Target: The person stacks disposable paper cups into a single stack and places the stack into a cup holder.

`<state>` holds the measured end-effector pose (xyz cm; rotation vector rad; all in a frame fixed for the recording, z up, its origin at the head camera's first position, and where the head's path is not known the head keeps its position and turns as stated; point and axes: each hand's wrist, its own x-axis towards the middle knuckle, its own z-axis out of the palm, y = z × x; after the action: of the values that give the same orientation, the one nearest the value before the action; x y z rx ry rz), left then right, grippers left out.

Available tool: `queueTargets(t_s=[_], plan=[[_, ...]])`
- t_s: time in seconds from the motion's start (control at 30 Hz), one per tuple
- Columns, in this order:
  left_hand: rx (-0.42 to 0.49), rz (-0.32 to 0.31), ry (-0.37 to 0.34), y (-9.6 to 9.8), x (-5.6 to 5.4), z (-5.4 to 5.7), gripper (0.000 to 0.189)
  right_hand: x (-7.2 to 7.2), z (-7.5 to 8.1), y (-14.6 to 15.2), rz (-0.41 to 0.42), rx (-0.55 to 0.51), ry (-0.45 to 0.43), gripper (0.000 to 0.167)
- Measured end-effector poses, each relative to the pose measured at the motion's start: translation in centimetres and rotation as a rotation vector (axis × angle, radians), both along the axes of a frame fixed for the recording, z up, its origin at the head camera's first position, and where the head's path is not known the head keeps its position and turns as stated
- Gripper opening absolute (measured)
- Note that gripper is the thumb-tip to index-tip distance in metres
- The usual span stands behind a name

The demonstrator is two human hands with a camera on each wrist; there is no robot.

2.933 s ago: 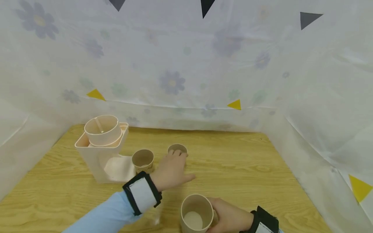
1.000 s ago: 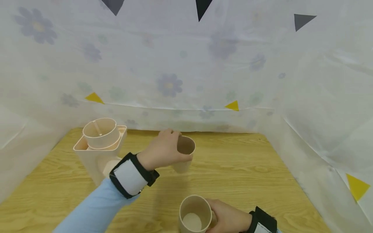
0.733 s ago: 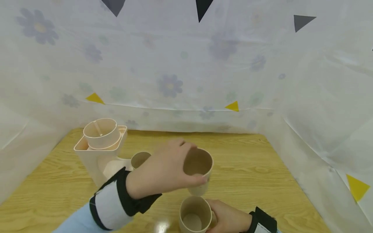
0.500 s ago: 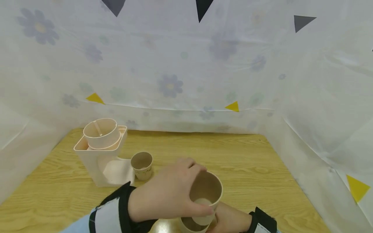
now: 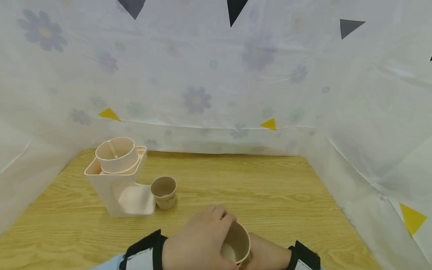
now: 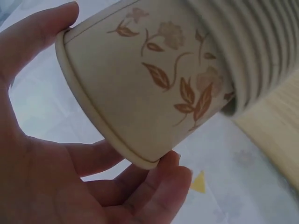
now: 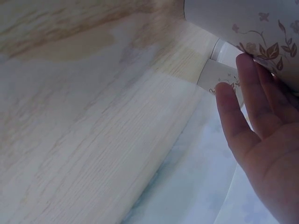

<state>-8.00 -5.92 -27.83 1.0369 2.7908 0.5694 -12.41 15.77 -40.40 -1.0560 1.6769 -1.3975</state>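
My left hand (image 5: 197, 242) holds a paper cup (image 6: 121, 88) with brown flower print, fingers and thumb around its rim. In the left wrist view, the cup's base end sits inside the ribbed, closely nested rims of a paper cup stack (image 6: 261, 46). My right hand (image 5: 270, 251) grips that stack from the right; in the right wrist view its fingers lie along a flower-printed cup wall (image 7: 266, 37). The head view shows the stack mostly hidden behind the held cup and left hand. Another paper cup (image 5: 164, 193) stands upright on the table.
A cream plastic stand (image 5: 116, 187) with a round container (image 5: 116, 155) on top stands at the left, its low foot beside the lone cup. White flowered sheeting (image 5: 216, 75) walls in the wooden table (image 5: 270, 195) at the back and sides.
My left hand has picked up the paper cup from mid-table and brought it down toward me into the stack. My right hand has stayed in place.
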Motion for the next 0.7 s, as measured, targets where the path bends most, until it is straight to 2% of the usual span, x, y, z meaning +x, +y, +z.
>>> queueTargets(t_s=[0.17,0.4,0.57,0.67,0.7], plan=[[-0.017,0.012,-0.033,0.0,0.0,-1.4,0.066,0.0,0.0,-0.2,0.002,0.025,-0.016,0.061],[-0.007,0.030,-0.081,0.3,0.1,-2.9,0.064,0.2,0.3,-0.4,0.012,0.019,-0.031,0.062],[-0.028,0.040,-0.060,0.6,0.1,-3.6,0.067,0.3,0.4,-0.4,0.000,0.040,-0.066,0.060],[-0.038,0.022,-0.056,0.4,-0.1,-3.7,0.071,0.3,0.4,-0.4,-0.006,0.052,-0.051,0.061],[-0.031,0.024,-0.076,0.2,-0.2,-3.6,0.074,0.3,0.5,-0.5,-0.005,0.046,-0.035,0.062]])
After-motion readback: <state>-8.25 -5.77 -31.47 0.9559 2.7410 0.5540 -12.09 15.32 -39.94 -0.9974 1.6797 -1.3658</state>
